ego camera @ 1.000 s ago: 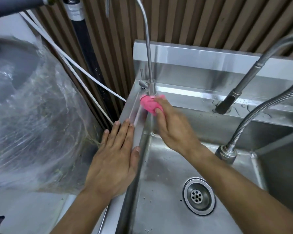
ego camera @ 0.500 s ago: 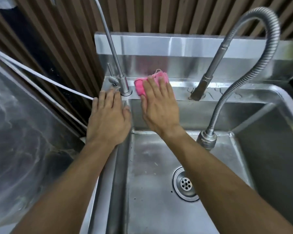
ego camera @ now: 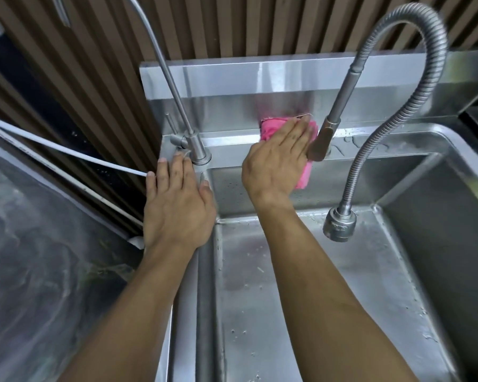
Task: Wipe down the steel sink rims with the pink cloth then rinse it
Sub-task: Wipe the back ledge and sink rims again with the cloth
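- right hand is flat on the pink cloth, fingers straight, pressing it onto the far rim of the steel sink; one end of the cloth hangs over the edge into the basin
- cloth sits between the thin faucet on the left and the spray head of the flexible hose tap just to its right
- left hand rests open, palm down, on the left rim by the thin faucet's base
- water droplets on the far rim to the right

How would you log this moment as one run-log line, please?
step: wiping back rim | right hand: presses pink cloth flat on rim | left hand: rests on left rim | rinse: not yet done
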The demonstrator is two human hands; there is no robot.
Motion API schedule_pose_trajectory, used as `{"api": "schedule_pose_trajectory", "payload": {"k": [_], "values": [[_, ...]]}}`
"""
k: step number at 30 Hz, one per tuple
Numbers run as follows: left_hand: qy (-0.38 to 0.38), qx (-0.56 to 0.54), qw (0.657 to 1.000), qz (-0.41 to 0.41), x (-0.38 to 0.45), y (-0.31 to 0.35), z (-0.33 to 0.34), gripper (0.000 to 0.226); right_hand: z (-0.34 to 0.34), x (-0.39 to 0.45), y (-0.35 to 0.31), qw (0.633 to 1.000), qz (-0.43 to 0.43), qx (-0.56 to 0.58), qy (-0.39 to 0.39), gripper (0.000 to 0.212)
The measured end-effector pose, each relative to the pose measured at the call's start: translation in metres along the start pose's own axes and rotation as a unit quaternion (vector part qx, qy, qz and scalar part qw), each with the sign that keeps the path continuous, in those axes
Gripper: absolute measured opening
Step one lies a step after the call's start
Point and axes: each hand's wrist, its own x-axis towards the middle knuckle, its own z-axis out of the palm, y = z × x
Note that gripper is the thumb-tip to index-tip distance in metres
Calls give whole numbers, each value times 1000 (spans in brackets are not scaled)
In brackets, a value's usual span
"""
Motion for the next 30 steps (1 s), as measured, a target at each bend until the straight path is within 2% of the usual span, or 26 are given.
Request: {"api": "schedule_pose_trajectory", "payload": {"k": [3,6,9,11,14,18,22,25,27,30], "values": [[6,4,1000,1,-3,1,0,73,-4,-1,-6,999,-25,-15,-25,73],[5,2,1000,4,-2,2,-1,74,-3,-1,15,990,-141,2,-25,66],[6,10,1000,2,-1,2,0,73,-5,3,48,959,-277,66,-10,59],[4,14,1000,1,0,2,0,67,-5,6,59,945,-317,83,2,57],[-2,19,1000,-1,1,1,1,64,2,2,63,945,-312,95,17,56],[0,22,1000,4,3,0,1,74,8,-14,64,963,-249,84,63,60],[4,14,1000,4,2,1,0,72,7,-15,50,975,-210,37,58,60],[5,14,1000,3,2,0,1,65,5,-5,42,978,-195,54,54,62],[4,16,1000,4,3,0,2,63,4,-2,40,978,-195,59,35,59],[9,13,1000,9,3,-2,2,67,4,-2,48,969,-241,54,21,51]]}}
